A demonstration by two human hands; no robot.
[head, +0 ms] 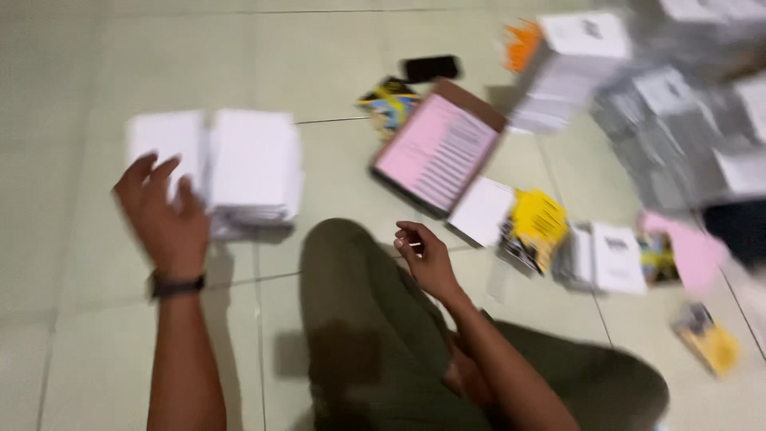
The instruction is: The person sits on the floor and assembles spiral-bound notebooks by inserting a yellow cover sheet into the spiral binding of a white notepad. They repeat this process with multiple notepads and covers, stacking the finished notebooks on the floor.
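Left hand (pixel 163 215) raised over tiled floor (pixel 72 120), fingers spread, tips at near edge of white paper stacks (pixel 239 172) — contact unclear in blur. Bent knee in olive trousers (pixel 359 319) just right of stacks. Right hand (pixel 427 257) above knee, thumb and forefinger pinched on something tiny, too small to tell. Open cardboard box with pink sheet (pixel 439 148) further right of stacks; beyond it yellow packets (pixel 536 227), then white booklets (pixel 610 257).

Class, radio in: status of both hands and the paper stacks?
Left hand open, at white paper stacks. Right hand loosely curled over knee. Nothing between.
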